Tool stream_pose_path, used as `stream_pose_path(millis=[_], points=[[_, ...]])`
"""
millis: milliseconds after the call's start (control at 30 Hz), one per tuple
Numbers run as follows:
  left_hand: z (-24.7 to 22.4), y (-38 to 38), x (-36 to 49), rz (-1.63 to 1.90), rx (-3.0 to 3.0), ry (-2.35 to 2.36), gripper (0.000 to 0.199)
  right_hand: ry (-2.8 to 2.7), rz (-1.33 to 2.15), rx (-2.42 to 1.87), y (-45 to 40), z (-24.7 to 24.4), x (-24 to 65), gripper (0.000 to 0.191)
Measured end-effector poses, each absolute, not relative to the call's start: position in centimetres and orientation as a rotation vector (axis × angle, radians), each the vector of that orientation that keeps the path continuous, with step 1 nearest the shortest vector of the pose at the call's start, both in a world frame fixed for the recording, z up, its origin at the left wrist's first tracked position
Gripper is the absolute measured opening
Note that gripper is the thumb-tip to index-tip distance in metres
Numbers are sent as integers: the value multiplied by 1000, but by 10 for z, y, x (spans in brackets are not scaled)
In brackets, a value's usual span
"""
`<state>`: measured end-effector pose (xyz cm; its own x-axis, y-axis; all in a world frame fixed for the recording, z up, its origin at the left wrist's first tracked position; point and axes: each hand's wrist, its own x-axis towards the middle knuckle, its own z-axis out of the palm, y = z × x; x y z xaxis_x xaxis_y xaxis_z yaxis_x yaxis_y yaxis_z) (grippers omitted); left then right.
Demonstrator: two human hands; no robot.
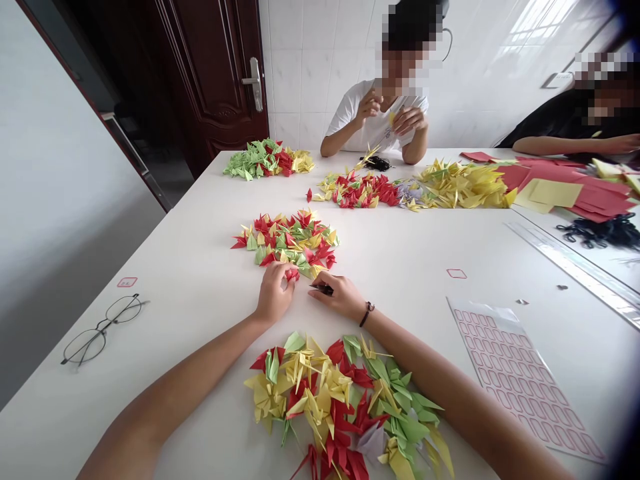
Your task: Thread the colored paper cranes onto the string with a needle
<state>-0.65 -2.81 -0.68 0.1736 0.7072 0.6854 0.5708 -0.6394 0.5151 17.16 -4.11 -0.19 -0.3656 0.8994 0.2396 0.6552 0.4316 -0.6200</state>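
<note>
My left hand (277, 291) pinches a small folded red paper piece (293, 274) between thumb and fingers. Close by on the right, my right hand (342, 295), with a dark bracelet at its wrist, is closed around a small black object (324, 289) with a pointed tip; its kind is not clear. Just beyond both hands lies a pile of small red, yellow and green folded papers (295, 239). Between my forearms, nearer to me, spreads a heap of folded paper cranes (320, 400) in red, yellow, green and pale purple.
Eyeglasses (103, 327) lie at the left, a label sheet (520, 380) at the right. Farther back are more folded papers (367, 190), red paper sheets (575, 187), black cords (603, 230) and a clear ruler (575, 267). Two people sit across the white table (200, 253).
</note>
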Motion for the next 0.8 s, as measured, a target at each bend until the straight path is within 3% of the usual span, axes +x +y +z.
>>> stream_pose_path(millis=[500, 800], points=[[-2, -38, -7, 1213, 2151, 1012, 9, -2157, 539, -1295, -40, -3, 172, 20], [10, -57, -27, 518, 1965, 883, 19, -2155, 540, -1289, -40, -2, 172, 18]])
